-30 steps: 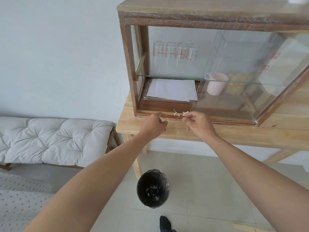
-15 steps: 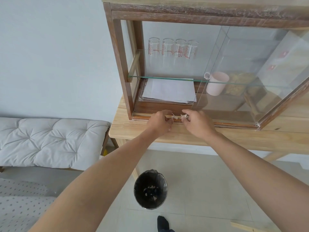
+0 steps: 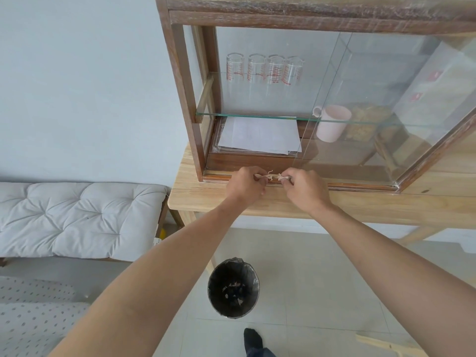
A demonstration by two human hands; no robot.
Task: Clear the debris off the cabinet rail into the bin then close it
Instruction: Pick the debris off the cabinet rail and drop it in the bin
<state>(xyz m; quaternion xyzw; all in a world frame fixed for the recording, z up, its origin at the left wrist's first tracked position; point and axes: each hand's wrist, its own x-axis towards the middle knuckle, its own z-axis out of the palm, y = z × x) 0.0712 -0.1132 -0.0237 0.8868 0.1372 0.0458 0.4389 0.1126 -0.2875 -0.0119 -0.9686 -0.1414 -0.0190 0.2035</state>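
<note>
Pinching at the cabinet rail (image 3: 221,175), we have both hands curled narrow: our left hand (image 3: 246,185) and right hand (image 3: 304,189) each nip pale, stringy debris (image 3: 273,176) between fingertips, the wisps lying on the rail between them. On the floor below stands the bin (image 3: 233,289), black-lined, with scraps inside. Beside our right hand, the sliding glass door (image 3: 386,112) stands partway open.

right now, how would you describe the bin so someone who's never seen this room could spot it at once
Find the wooden table that carries the glass-fronted cabinet. On the tiled floor in front of it, below the two hands, stands the bin. It is small, round, and lined with a black bag holding a few pale scraps, the only dark container on the floor.
</note>
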